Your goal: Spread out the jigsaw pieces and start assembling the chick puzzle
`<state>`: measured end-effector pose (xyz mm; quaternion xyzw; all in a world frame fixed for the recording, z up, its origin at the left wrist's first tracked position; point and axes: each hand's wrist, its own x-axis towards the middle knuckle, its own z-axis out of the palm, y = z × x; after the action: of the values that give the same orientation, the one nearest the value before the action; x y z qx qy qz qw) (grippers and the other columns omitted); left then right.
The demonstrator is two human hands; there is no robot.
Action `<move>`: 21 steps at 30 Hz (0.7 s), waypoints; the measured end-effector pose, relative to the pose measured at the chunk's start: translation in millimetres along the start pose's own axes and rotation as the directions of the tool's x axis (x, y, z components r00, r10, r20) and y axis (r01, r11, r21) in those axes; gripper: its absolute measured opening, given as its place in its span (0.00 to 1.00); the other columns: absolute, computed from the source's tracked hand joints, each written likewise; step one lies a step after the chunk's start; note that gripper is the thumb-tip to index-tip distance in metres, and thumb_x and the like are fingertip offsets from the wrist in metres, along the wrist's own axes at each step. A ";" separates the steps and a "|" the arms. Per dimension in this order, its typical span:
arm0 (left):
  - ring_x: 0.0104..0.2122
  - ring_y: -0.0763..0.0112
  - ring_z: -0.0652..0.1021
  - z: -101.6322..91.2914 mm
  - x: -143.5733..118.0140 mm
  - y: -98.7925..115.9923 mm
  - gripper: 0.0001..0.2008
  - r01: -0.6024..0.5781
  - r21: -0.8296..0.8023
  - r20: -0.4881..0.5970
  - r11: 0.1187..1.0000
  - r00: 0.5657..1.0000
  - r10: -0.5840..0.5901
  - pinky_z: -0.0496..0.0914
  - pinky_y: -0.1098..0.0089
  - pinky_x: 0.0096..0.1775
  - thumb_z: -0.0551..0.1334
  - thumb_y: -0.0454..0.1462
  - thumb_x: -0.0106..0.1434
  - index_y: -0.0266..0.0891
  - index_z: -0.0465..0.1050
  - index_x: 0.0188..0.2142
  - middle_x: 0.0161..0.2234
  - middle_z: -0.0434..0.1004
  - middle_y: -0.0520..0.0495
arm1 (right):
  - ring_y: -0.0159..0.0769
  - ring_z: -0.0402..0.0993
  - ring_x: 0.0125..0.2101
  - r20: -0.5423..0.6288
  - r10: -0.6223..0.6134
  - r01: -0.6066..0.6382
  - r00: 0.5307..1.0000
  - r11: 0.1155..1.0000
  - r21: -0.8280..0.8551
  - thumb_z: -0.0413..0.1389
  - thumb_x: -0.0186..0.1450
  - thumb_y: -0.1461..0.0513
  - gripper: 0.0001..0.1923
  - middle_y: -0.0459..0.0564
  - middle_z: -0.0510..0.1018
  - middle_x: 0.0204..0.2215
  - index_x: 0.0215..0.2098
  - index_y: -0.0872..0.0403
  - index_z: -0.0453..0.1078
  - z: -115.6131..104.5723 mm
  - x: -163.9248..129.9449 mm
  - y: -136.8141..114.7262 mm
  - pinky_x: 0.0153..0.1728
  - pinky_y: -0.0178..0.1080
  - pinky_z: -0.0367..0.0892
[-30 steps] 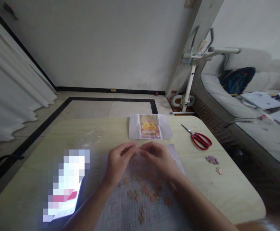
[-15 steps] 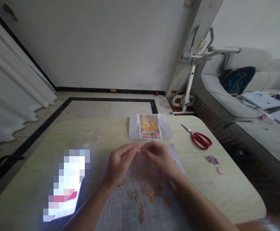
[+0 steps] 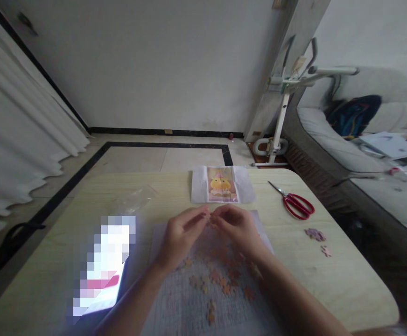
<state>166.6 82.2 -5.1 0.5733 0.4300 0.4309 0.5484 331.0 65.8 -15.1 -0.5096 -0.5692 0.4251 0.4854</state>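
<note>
- Taking the meeting fingertips as the dial's centre, the left hand (image 3: 184,233) comes in from seven, its thumb and fingers pinched narrow.
- The right hand (image 3: 238,228) reaches in from five, pinched just as narrow; both seem to meet on a small jigsaw piece (image 3: 210,216), though it's too blurred from here to swear to.
- At six, plenty of loose orange pieces (image 3: 226,285) lie scattered on a printed sheet (image 3: 175,303); I'd call it early going, since I see no finished block and most aren't yet joined.
- Just past three, mauve pieces (image 3: 314,234) sit clustered on the table (image 3: 357,284), joined or merely heaped, I can't tell; a lone pink piece (image 3: 326,251) lies just beside them.
- At twelve, the yellow-character picture (image 3: 221,184) lies whole on white paper (image 3: 245,185).
- Between two and three, red-handled scissors (image 3: 298,206) lie unused.
</note>
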 end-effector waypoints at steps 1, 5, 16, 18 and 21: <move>0.44 0.62 0.79 -0.2 0.2 -1.1 0.12 -0.001 0.000 -0.007 1.000 1.000 0.001 0.72 0.66 0.49 0.65 0.40 0.59 0.39 0.80 0.42 0.43 0.81 0.44 | 0.32 0.73 0.27 0.002 -0.001 0.001 1.000 1.000 -0.003 0.59 0.61 0.58 0.07 0.46 0.78 0.26 0.30 0.54 0.73 -0.1 0.1 0.0 0.30 0.36 0.68; 0.44 0.62 0.79 -1.3 1.2 -7.5 0.13 0.003 -0.002 -0.014 1.000 1.000 -0.003 0.72 0.66 0.48 0.65 0.42 0.60 0.41 0.80 0.43 0.44 0.80 0.44 | 0.32 0.72 0.27 0.005 -0.008 0.008 1.000 1.000 -0.011 0.59 0.61 0.57 0.08 0.46 0.77 0.25 0.30 0.54 0.72 0.5 -0.1 0.2 0.29 0.35 0.68; 0.44 0.64 0.79 -0.8 0.0 -5.5 0.11 -0.083 0.136 -0.046 0.987 0.995 0.090 0.72 0.68 0.48 0.64 0.39 0.61 0.41 0.80 0.42 0.43 0.81 0.46 | 0.32 0.70 0.25 -0.004 -0.157 0.147 0.988 0.932 -0.333 0.56 0.62 0.63 0.04 0.47 0.78 0.27 0.33 0.52 0.74 0.9 -3.5 10.3 0.27 0.35 0.65; 0.44 0.63 0.79 -1.0 -1.5 -4.6 0.11 -0.066 0.142 -0.043 0.988 0.996 0.073 0.71 0.68 0.48 0.64 0.40 0.61 0.41 0.80 0.42 0.43 0.81 0.45 | 0.32 0.70 0.25 0.008 -0.173 0.165 0.985 0.924 -0.345 0.56 0.62 0.63 0.04 0.47 0.78 0.27 0.33 0.52 0.74 0.2 -3.7 9.5 0.27 0.35 0.65; 0.45 0.63 0.79 -2.5 -1.3 -4.6 0.15 -0.039 0.137 -0.042 0.990 0.998 0.045 0.72 0.67 0.48 0.62 0.42 0.63 0.39 0.77 0.47 0.44 0.80 0.43 | 0.32 0.70 0.25 0.011 -0.188 0.181 0.982 0.925 -0.335 0.56 0.62 0.65 0.04 0.46 0.78 0.26 0.34 0.52 0.73 -0.4 -3.9 7.4 0.28 0.35 0.65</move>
<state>163.7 81.8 -9.7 0.6084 0.4585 0.4247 0.4892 332.7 62.7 -22.7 -0.5333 -0.6732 0.2693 0.4357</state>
